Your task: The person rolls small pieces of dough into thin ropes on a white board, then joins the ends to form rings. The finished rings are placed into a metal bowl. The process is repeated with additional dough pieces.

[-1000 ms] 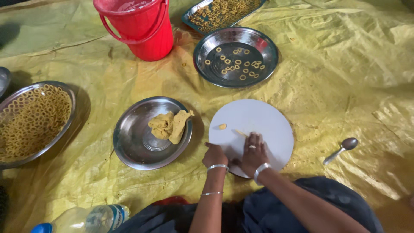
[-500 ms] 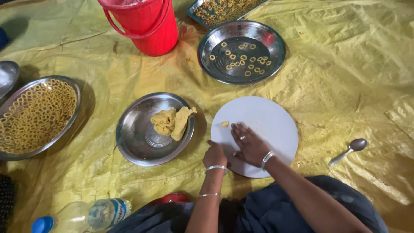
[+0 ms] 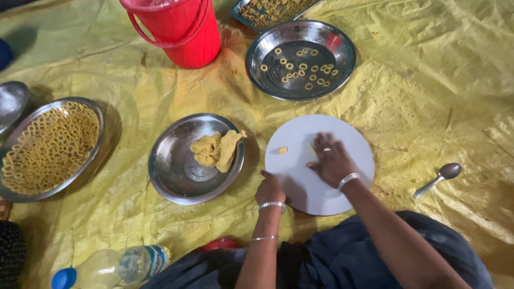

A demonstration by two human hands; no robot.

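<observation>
Pressing soft dough strip (image 3: pixel 312 147), round white board (image 3: pixel 350 140).

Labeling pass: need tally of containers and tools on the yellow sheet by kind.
Round steel plates: 4
Rectangular tray: 1
White round board: 1
Red bucket: 1
Spoon: 1
Plastic bottle: 1
Total: 9

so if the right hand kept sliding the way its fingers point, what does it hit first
Probably nothing on the white board itself; past its far rim, the right hand would likely meet the steel plate of rings first.
</observation>
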